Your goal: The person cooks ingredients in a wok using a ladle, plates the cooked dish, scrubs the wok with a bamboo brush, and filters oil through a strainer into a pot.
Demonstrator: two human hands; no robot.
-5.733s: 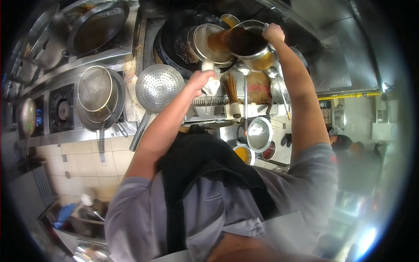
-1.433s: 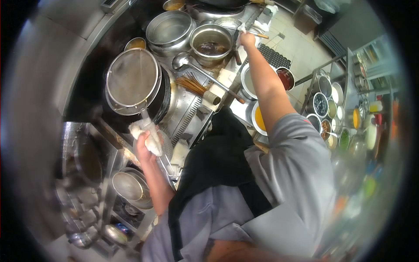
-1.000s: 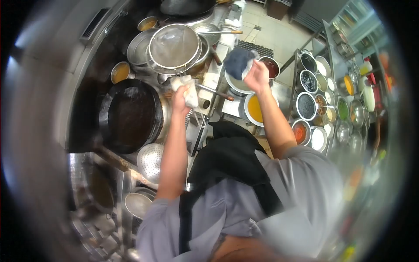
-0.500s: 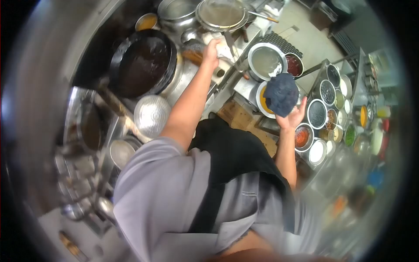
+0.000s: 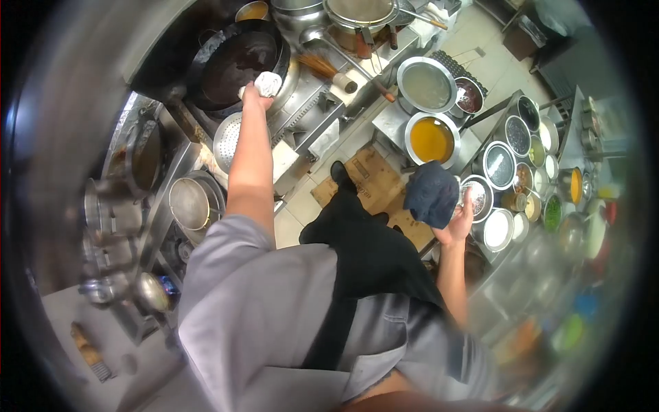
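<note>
My left hand (image 5: pixel 255 99) is closed round a bunched white cloth (image 5: pixel 268 84), at the near rim of a blackened wok (image 5: pixel 237 65) holding dark liquid. My right hand (image 5: pixel 454 225) is palm up on the right, with a crumpled dark blue cloth (image 5: pixel 431 195) resting in it; its thumb or a finger points up beside the cloth. Part of the palm is hidden by the dark cloth. Just beyond it stands a metal bowl of orange-yellow liquid (image 5: pixel 431 139). A perforated strainer (image 5: pixel 227 142) lies below the wok, partly behind my left forearm.
A straw brush (image 5: pixel 317 66) and a long-handled ladle (image 5: pixel 315 36) lie on the stove counter. Beside the yellow bowl is a basin of cloudy liquid (image 5: pixel 426 86). Several seasoning bowls crowd the right rack. Flattened cardboard (image 5: pixel 371 172) covers the floor near my shoe.
My left hand has moved left with the white cloth to the wok's rim. My right hand has lowered with the dark cloth, uncovering the yellow bowl. The view has shifted slightly.
</note>
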